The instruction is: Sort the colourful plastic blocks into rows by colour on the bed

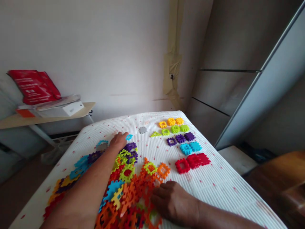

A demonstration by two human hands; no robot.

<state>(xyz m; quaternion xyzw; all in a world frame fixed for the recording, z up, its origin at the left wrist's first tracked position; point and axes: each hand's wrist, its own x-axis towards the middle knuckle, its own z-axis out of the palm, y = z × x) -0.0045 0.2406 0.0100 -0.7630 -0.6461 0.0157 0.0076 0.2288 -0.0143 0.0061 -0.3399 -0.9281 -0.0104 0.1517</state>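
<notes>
My left hand (118,140) reaches across the table, fingers bent together. A small light-blue square frame piece (129,137) with notched edges sits at its fingertips and seems pinched there. Closed over the right side of a heap of orange interlocking pieces (130,192) is my right hand (175,202); its fingertips are hidden among them. Between my arms lie purple, green, red and blue pieces. More blue pieces (81,165) lie partly behind my left forearm. A grey notched square (143,130) lies alone beyond the light-blue one.
Sorted rows stand on the right: yellow (171,121), green (175,128), purple (180,138), blue (186,149) and red (194,161) pieces. A white dotted cloth (221,183) covers the table. A side shelf (87,106) holds red bags (33,86). A tall cabinet (228,51) rises at right.
</notes>
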